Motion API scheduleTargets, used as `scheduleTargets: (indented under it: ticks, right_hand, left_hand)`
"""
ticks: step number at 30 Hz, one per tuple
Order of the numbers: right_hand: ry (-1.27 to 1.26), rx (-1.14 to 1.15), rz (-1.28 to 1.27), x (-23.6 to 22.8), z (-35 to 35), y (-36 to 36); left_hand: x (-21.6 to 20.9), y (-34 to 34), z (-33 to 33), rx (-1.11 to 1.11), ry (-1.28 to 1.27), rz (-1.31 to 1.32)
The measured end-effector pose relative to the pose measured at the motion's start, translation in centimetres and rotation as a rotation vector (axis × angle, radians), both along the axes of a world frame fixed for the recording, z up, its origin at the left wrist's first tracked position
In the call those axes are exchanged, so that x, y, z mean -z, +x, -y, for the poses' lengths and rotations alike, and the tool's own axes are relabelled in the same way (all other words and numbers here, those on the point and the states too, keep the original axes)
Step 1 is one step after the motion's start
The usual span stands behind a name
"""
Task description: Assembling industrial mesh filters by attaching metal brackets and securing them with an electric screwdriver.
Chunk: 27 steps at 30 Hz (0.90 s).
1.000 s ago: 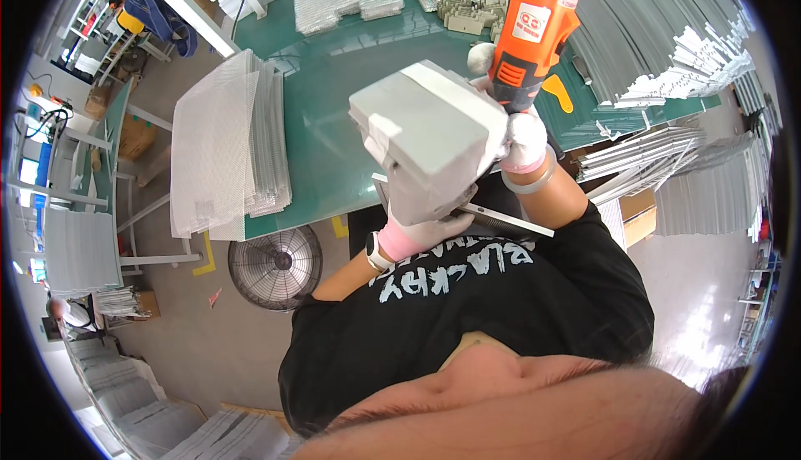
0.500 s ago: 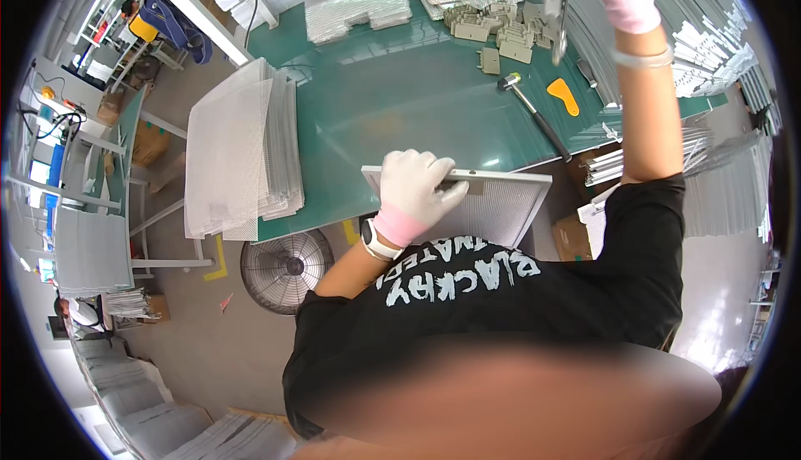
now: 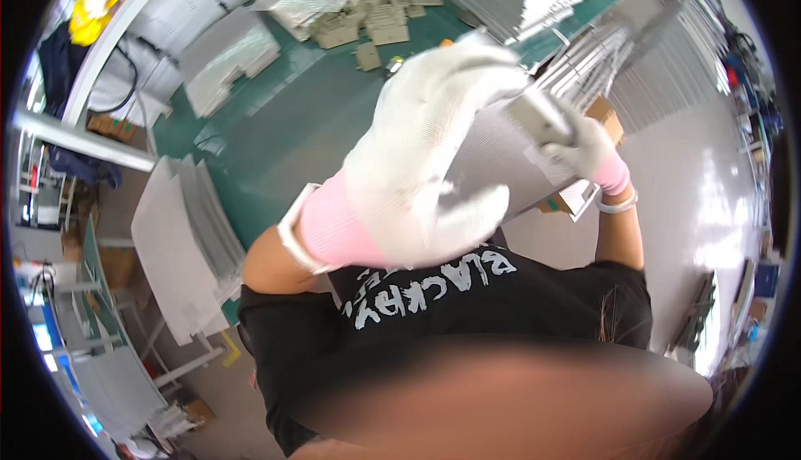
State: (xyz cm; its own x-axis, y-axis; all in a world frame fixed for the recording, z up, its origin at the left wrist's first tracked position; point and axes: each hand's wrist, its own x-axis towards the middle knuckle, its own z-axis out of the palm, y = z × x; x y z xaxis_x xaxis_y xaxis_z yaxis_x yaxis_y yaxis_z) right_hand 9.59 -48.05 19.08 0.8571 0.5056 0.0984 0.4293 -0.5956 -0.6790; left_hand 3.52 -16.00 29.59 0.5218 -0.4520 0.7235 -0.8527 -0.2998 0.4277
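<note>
My left hand (image 3: 417, 159), in a white glove with a pink cuff, is raised large in the middle of the view. Its thumb stands apart from the curved fingers, and nothing shows in it. Below and behind it lies a grey mesh panel (image 3: 501, 155), partly hidden by the hand. My right hand (image 3: 584, 147), gloved the same way, is at the panel's right side. Its fingers are curled around a blurred greyish piece (image 3: 541, 116) whose kind I cannot make out. Whether that piece touches the panel is unclear.
Beige flat parts (image 3: 385, 26) lie heaped on the green table (image 3: 267, 118), near a hammer's head (image 3: 394, 64). Stacked mesh sheets (image 3: 179, 243) stand at the table's left edge. Bubble-wrapped packs (image 3: 229, 59) lie at the back. Metal strips (image 3: 584, 59) and a cardboard box (image 3: 605, 118) are on the right.
My left hand has let go of the panel's frame and risen toward the view. My right hand has come down from the hanging tool to the panel's right side. The view has turned.
</note>
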Motion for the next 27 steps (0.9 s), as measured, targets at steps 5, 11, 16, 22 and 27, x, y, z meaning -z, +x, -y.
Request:
scheduleTargets:
  ticks: [5,11,16,22,27]
  right_hand:
    - [0.262,0.795,0.118,11.3,19.8,-4.1]
    - [0.359,1.536,0.059,25.6,36.2,-12.4]
    - [0.214,1.599,0.05,35.0,41.8,-15.7]
    - [0.159,1.513,-0.052,40.9,37.3,-8.4]
    - [0.062,1.305,0.011,45.9,39.3,-6.1]
  left_hand:
    - [0.1,2.9,2.6,0.202,-0.124,-0.039]
    - [2.0,5.3,6.9,0.284,-0.184,-0.11]
    - [3.2,6.3,8.7,0.296,-0.218,-0.176]
    - [5.1,6.5,12.1,0.249,-0.232,-0.253]
    - [6.5,7.1,13.2,0.269,-0.322,-0.289]
